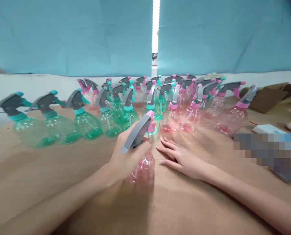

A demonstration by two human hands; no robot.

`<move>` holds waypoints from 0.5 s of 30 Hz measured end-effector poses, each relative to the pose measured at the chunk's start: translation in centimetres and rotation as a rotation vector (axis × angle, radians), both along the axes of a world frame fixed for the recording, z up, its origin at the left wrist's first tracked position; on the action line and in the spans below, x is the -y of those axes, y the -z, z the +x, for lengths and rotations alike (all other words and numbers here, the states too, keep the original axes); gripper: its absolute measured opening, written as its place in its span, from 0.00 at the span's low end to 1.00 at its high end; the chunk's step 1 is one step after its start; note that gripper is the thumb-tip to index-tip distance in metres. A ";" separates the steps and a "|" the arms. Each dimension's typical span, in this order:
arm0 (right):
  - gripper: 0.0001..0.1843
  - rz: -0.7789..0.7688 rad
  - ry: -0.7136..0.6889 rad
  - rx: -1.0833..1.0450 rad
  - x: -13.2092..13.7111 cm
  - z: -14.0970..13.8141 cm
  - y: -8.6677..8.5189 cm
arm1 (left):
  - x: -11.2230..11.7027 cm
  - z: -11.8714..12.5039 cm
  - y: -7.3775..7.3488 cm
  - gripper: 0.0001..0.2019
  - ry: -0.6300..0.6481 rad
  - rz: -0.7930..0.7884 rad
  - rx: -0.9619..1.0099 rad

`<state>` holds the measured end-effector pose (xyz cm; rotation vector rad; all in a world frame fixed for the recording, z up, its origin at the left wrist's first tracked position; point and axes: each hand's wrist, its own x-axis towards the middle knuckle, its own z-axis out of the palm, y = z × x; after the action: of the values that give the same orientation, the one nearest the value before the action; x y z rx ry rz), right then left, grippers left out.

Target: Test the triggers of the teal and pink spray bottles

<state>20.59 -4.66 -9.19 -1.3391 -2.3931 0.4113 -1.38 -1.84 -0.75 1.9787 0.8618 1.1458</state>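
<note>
so, where is the pink spray bottle [144,169] sitting?

it's occupying the middle of the view, nearer the person than all the others, with its grey spray head [137,131] slanting up and away. i'm not managing to tell whether its base is touching the bench [196,209] or hanging just above.

and what are the hands doing?

the left hand [125,148] is gripping it around the neck, just under the spray head, and fingers are showing beyond the pink trigger. the right hand [184,160] is holding nothing; it's resting palm down just beside the bottle, fingers spread.

which step are you reading there?

to my eye, the person is handling a single bottle, left-handed, apart from the rest. any next move is calling for a firm neck grip, i'd judge, and a straight, careful path.

careful because of what?

neighbours. green bottles [88,125] are lining up ahead and to the left, pink bottles [169,121] are standing ahead and to the right, and more are crowding behind.

anything further out?

a cardboard box [269,98] is lying at the far right, and blue cloth [74,36] is hanging behind everything.
</note>
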 end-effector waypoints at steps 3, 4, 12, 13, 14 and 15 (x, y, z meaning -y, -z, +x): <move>0.31 0.003 0.004 -0.012 0.0 0.0 0.0 | 0.0 0.0 0.0 0.12 0.013 -0.018 0.007; 0.31 0.001 0.004 -0.010 0.0 0.0 0.0 | 0.0 0.0 -0.1 0.12 0.017 -0.024 0.010; 0.30 0.001 0.006 -0.026 0.0 0.0 0.1 | 0.2 0.1 -0.2 0.14 0.050 -0.121 0.065; 0.31 0.000 0.006 -0.019 0.0 0.0 0.1 | 0.2 0.1 -0.2 0.14 0.055 -0.133 0.073; 0.31 -0.002 0.006 -0.010 0.0 0.0 0.1 | 0.2 0.1 -0.3 0.14 0.057 -0.140 0.078; 0.31 -0.003 0.006 -0.001 0.0 0.0 0.1 | 0.2 0.1 -0.3 0.13 0.057 -0.139 0.080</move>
<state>20.61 -4.65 -9.24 -1.3476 -2.3880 0.4138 -1.32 -2.01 -0.45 1.8211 0.8163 1.0952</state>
